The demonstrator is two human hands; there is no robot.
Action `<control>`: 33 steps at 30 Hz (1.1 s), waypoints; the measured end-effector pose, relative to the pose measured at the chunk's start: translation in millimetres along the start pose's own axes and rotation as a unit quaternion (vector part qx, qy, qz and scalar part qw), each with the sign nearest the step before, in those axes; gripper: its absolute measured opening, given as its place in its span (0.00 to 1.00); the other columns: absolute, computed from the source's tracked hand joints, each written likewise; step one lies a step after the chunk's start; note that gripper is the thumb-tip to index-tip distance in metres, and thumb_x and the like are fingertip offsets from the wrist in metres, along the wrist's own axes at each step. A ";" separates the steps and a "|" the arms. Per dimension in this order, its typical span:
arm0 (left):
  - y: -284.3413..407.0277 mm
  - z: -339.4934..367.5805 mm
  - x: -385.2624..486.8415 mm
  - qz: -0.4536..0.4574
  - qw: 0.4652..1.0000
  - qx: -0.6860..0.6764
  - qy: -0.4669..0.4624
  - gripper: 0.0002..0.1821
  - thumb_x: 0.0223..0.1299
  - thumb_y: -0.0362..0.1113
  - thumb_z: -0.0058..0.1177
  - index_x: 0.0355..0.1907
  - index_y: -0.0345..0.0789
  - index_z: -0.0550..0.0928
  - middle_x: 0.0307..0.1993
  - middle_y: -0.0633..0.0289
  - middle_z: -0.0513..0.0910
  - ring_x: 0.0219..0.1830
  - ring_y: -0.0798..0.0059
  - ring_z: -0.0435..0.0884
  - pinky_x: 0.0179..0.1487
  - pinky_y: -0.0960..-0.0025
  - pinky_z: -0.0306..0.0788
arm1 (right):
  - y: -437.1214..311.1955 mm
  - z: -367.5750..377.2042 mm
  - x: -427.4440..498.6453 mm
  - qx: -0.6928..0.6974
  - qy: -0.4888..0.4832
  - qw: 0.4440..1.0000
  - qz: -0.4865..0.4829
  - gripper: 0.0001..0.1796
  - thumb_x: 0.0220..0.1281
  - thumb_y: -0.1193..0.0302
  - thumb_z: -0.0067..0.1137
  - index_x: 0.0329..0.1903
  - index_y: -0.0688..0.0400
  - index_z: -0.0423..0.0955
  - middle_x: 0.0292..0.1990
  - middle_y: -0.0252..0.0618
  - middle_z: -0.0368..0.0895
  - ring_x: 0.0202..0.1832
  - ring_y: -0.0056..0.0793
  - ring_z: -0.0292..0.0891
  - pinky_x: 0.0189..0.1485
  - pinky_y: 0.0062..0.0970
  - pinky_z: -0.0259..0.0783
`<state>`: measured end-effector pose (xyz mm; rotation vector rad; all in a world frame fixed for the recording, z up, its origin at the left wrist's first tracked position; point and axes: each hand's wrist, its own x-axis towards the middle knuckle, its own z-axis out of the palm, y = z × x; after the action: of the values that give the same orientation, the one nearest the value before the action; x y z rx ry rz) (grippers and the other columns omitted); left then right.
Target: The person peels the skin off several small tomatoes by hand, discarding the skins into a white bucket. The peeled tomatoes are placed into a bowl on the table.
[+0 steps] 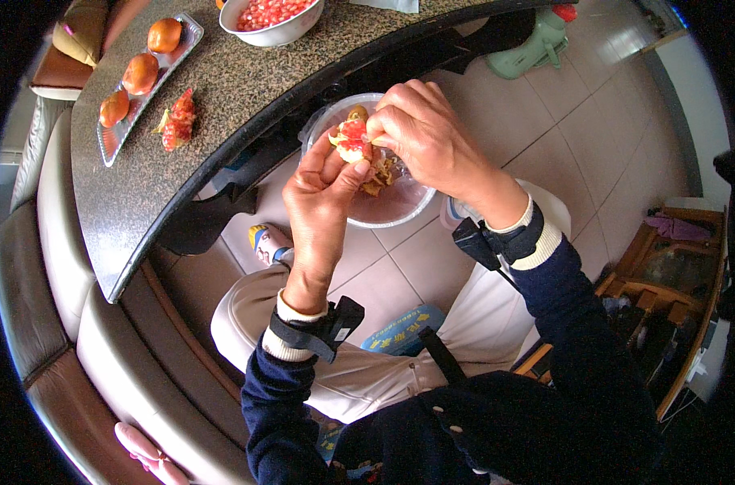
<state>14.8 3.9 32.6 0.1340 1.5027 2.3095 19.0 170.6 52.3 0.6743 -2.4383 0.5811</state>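
Note:
My left hand (325,194) grips a broken piece of pomegranate (351,140) that shows red arils and pale pith. My right hand (425,133) meets it from the other side, thumb and fingertips pinched at the arils; whether a loose aril sits between them cannot be made out. Both hands are above a round plastic-lined bin (397,219), and scraps of peel (380,177) lie inside it. Another pomegranate chunk (178,124) rests on the speckled stone tabletop (234,91). Farther back on that top stands a white bowl (276,35) of loose pomegranate arils (269,13).
A clear plastic tray (114,140) with several orange fruits (140,74) lies at the table's left. The dark table edge (222,176) curves close by my left hand. A green jug (528,51) stands on the tiled floor, a wooden rack (670,273) at right, a sofa (113,339) at left.

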 end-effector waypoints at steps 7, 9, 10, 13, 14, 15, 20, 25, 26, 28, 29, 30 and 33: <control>-1.0 -7.6 0.5 -0.005 1.000 -0.027 -0.003 0.25 0.54 0.23 0.53 0.57 0.26 0.66 0.47 0.55 0.78 0.47 0.73 0.77 0.53 0.74 0.70 | 3.1 -7.5 -14.2 0.067 -0.039 0.993 0.090 0.04 0.52 0.74 0.52 0.32 0.59 0.72 0.34 0.38 0.72 0.37 0.39 0.68 0.41 0.33 0.63; -3.7 -9.5 0.6 0.005 1.000 -0.008 0.004 0.25 0.55 0.23 0.53 0.57 0.26 0.66 0.47 0.55 0.78 0.48 0.73 0.77 0.53 0.74 0.70 | 5.4 -5.7 -18.9 0.091 -0.057 0.988 0.109 0.05 0.52 0.76 0.52 0.33 0.59 0.74 0.35 0.38 0.74 0.38 0.40 0.69 0.44 0.32 0.64; -5.2 -10.3 0.6 0.005 1.000 0.004 0.011 0.25 0.55 0.23 0.53 0.57 0.27 0.67 0.47 0.55 0.78 0.48 0.73 0.77 0.53 0.73 0.70 | 8.2 -4.7 -20.4 0.096 -0.074 0.986 0.113 0.05 0.52 0.76 0.52 0.33 0.59 0.75 0.35 0.38 0.74 0.38 0.41 0.69 0.44 0.32 0.64; -7.9 -13.0 -0.3 0.001 1.000 0.004 0.001 0.25 0.55 0.23 0.53 0.56 0.27 0.67 0.47 0.56 0.78 0.49 0.74 0.76 0.54 0.73 0.69 | 14.5 -0.2 -23.2 0.126 -0.103 0.971 0.173 0.03 0.51 0.73 0.53 0.29 0.57 0.75 0.29 0.39 0.76 0.38 0.41 0.72 0.40 0.35 0.66; -8.1 -13.9 -0.5 -0.002 1.000 -0.001 0.003 0.25 0.55 0.23 0.53 0.56 0.27 0.67 0.47 0.56 0.78 0.49 0.74 0.76 0.54 0.73 0.69 | 16.2 1.6 -23.8 0.139 -0.106 0.966 0.191 0.03 0.51 0.72 0.54 0.27 0.56 0.75 0.26 0.40 0.76 0.38 0.41 0.73 0.38 0.36 0.67; -7.8 -14.8 -0.6 -0.005 1.000 -0.007 0.004 0.25 0.54 0.23 0.53 0.56 0.27 0.67 0.47 0.56 0.78 0.48 0.74 0.77 0.54 0.73 0.69 | 17.6 2.8 -24.6 0.104 -0.120 0.969 0.190 0.03 0.50 0.72 0.54 0.26 0.56 0.75 0.26 0.39 0.76 0.38 0.40 0.73 0.38 0.37 0.66; -2.3 -20.5 0.5 -0.007 0.999 0.024 0.025 0.25 0.55 0.23 0.53 0.57 0.27 0.67 0.46 0.55 0.79 0.47 0.74 0.78 0.53 0.73 0.69 | 19.0 12.7 -28.2 0.020 -0.067 0.990 0.124 0.02 0.49 0.71 0.56 0.27 0.55 0.74 0.27 0.33 0.77 0.36 0.32 0.73 0.42 0.31 0.61; 0.5 -24.2 1.6 -0.006 1.000 0.013 0.027 0.24 0.56 0.24 0.52 0.56 0.26 0.67 0.46 0.55 0.79 0.46 0.72 0.78 0.53 0.73 0.70 | 21.4 13.2 -26.8 0.048 -0.086 0.981 0.166 0.01 0.50 0.71 0.55 0.26 0.52 0.72 0.23 0.32 0.76 0.34 0.33 0.74 0.39 0.35 0.61; 0.7 -24.8 2.1 -0.009 1.000 0.012 0.027 0.24 0.56 0.24 0.52 0.56 0.26 0.67 0.46 0.55 0.79 0.46 0.72 0.78 0.53 0.73 0.70 | 20.9 11.6 -26.2 0.042 -0.101 0.980 0.169 0.01 0.50 0.71 0.54 0.27 0.52 0.72 0.23 0.31 0.76 0.33 0.33 0.74 0.38 0.34 0.61; 0.7 -25.1 3.0 -0.010 1.000 0.011 0.023 0.24 0.55 0.23 0.53 0.56 0.26 0.67 0.45 0.54 0.79 0.46 0.72 0.78 0.53 0.73 0.70 | 19.7 8.9 -23.7 0.072 -0.163 0.957 0.230 0.03 0.49 0.75 0.54 0.30 0.54 0.73 0.26 0.34 0.77 0.33 0.30 0.73 0.37 0.32 0.63; 0.6 -25.1 3.1 -0.011 1.000 0.013 0.018 0.24 0.55 0.23 0.53 0.56 0.26 0.67 0.45 0.54 0.79 0.46 0.72 0.78 0.52 0.73 0.70 | 18.8 7.8 -22.5 0.088 -0.193 0.943 0.257 0.05 0.49 0.76 0.54 0.31 0.55 0.73 0.27 0.35 0.77 0.33 0.29 0.73 0.37 0.31 0.65; 0.7 -25.0 3.5 -0.010 1.000 0.014 0.014 0.24 0.55 0.23 0.53 0.56 0.25 0.67 0.45 0.54 0.79 0.46 0.72 0.78 0.52 0.73 0.70 | 16.4 10.1 -20.2 0.109 -0.126 0.956 0.242 0.04 0.51 0.75 0.53 0.32 0.56 0.72 0.28 0.35 0.76 0.33 0.28 0.72 0.36 0.29 0.65; -2.1 -21.5 3.4 -0.034 0.999 0.024 0.019 0.25 0.54 0.23 0.53 0.56 0.25 0.67 0.45 0.54 0.79 0.46 0.73 0.78 0.52 0.74 0.70 | 11.7 16.4 -13.9 0.200 0.005 0.950 0.239 0.05 0.59 0.72 0.51 0.36 0.59 0.70 0.30 0.35 0.75 0.32 0.23 0.70 0.35 0.23 0.66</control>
<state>6.1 -12.7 21.2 0.0520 1.5578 2.2353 16.2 175.8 28.6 0.2117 -2.5012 1.2908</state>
